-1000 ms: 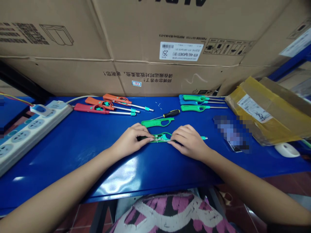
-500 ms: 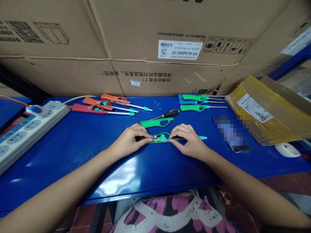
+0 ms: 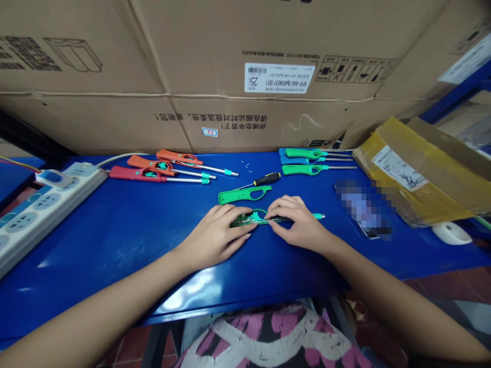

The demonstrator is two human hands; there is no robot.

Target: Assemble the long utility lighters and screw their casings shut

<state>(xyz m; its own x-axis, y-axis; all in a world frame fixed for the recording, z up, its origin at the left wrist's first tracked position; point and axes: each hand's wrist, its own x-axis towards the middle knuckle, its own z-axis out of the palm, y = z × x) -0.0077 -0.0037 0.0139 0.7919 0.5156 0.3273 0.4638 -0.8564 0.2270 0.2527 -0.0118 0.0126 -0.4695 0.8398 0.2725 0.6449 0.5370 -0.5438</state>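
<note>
Pointing rightward, the opened lighter [image 3: 253, 217] lies crosswise; left fingers [image 3: 238, 211] straddle its handle, grip unclear; right fingers [image 3: 279, 210] hold its barrel [image 3: 318, 216]

This looks like a small repair or assembly corner in a workshop or storeroom. A screwdriver [image 3: 267, 178] lies on a blue tabletop [image 3: 153, 245]; on its near side are a green shell half [image 3: 242, 196] and an opened lighter [image 3: 253, 217] with inner parts bare. Red and orange lighters [image 3: 138, 174] lie to its left. Behind it stands a large printed carton [image 3: 215, 61], well to its left a multi-socket power strip [image 3: 45, 202].
</note>
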